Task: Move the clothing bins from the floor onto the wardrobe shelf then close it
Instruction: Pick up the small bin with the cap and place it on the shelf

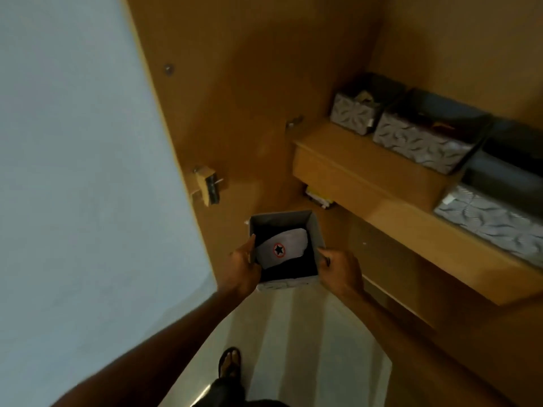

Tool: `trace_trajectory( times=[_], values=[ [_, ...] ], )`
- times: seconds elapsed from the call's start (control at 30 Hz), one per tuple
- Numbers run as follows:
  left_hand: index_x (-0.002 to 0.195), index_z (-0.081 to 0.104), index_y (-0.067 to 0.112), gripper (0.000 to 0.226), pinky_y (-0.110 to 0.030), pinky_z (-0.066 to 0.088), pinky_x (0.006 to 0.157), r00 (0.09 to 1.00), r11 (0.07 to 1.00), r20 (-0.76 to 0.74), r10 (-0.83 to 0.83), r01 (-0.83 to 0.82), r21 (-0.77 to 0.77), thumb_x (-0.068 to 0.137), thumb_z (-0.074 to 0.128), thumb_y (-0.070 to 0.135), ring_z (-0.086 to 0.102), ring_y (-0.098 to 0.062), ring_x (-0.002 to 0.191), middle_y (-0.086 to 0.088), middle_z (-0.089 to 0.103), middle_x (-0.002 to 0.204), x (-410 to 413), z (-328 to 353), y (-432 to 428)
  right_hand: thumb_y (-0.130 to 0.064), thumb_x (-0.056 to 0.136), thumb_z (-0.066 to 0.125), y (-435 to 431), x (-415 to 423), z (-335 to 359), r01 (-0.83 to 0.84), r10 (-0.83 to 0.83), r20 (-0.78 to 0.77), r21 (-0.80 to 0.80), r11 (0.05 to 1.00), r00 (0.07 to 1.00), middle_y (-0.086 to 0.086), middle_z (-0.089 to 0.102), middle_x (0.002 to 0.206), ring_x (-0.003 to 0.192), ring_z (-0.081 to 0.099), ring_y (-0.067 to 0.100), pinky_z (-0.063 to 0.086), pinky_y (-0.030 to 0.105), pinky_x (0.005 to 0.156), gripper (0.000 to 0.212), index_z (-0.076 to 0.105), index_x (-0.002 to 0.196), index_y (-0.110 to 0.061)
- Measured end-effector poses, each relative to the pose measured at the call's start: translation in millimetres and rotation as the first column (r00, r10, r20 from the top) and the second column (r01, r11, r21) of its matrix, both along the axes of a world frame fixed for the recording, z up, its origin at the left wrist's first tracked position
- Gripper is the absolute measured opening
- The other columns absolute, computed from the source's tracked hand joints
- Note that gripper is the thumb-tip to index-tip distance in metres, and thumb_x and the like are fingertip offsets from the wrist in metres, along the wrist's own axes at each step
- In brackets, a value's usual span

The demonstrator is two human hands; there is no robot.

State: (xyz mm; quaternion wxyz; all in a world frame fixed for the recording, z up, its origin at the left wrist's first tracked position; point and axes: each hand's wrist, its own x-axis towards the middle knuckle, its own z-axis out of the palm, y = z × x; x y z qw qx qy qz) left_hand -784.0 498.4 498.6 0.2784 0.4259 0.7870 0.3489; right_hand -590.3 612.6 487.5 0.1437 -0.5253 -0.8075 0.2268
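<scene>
— Where is your bin?
— You hold the grey bin (283,251) above the floor (308,333), your left hand (245,267) and right hand (340,270) with fingers (323,255) gripping opposite rims. A folded garment (282,250) lies inside.
— And the shelf?
— Your wardrobe shelf (367,174) already carries three patterned bins (423,142).
</scene>
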Motion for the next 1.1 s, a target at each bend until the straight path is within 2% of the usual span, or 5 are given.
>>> trace_trajectory(
  times=[0.2,0.37,0.73,0.9,1.1],
  values=[
    [0.153,0.026,0.031,0.071,-0.035,0.047,0.047,0.958,0.968,-0.151,-0.246,0.251,0.019,0.09,0.048,0.007,0.057,-0.024,0.058,-0.007,0.065,0.072,-44,25,100,-0.012,0.089,0.051,54,-15,32,0.199,-0.198,-0.025,0.085,0.976,0.98,0.013,0.072,0.106,0.091,0.067,0.034,0.038,0.026,0.063,0.041,0.062,0.127,-0.021],
    [0.15,0.034,0.03,0.067,-0.032,0.051,0.071,0.934,0.941,-0.178,-0.309,0.328,0.088,0.09,0.052,0.004,0.067,-0.038,0.095,-0.015,0.071,0.109,-46,66,173,-0.01,0.085,0.05,93,-17,64,0.343,-0.338,-0.061,0.17,0.924,0.939,0.02,0.069,0.085,0.076,0.064,0.036,0.05,0.035,0.056,0.026,0.067,0.104,-0.005],
    [0.146,0.043,0.022,0.065,-0.041,0.057,0.081,0.901,0.91,-0.277,-0.333,0.385,0.155,0.085,0.051,0.003,0.066,-0.037,0.096,-0.017,0.07,0.113,-37,92,321,-0.014,0.083,0.056,219,-9,91,0.406,-0.373,-0.174,0.222,0.887,0.911,0.016,0.071,0.08,0.074,0.068,0.029,0.055,0.037,0.062,0.021,0.069,0.096,-0.004],
    [0.123,0.064,0.024,0.037,-0.041,0.057,0.078,0.902,0.903,-0.272,-0.336,0.39,0.178,0.09,0.055,0.009,0.067,-0.031,0.098,-0.007,0.073,0.105,-41,86,386,-0.016,0.082,0.055,291,-9,87,0.405,-0.371,-0.188,0.195,0.893,0.909,0.013,0.068,0.067,0.063,0.064,0.025,0.051,0.034,0.057,0.019,0.07,0.085,-0.005],
    [0.132,0.059,0.013,0.034,-0.009,0.036,0.055,0.913,0.908,-0.257,-0.317,0.371,0.197,0.098,0.052,0.015,0.061,-0.017,0.073,-0.012,0.071,0.095,-32,95,433,-0.014,0.087,0.054,354,-15,79,0.464,-0.425,-0.264,0.107,0.879,0.866,0.01,0.07,0.074,0.069,0.063,0.027,0.046,0.031,0.061,0.021,0.074,0.08,-0.013]
  ],
)
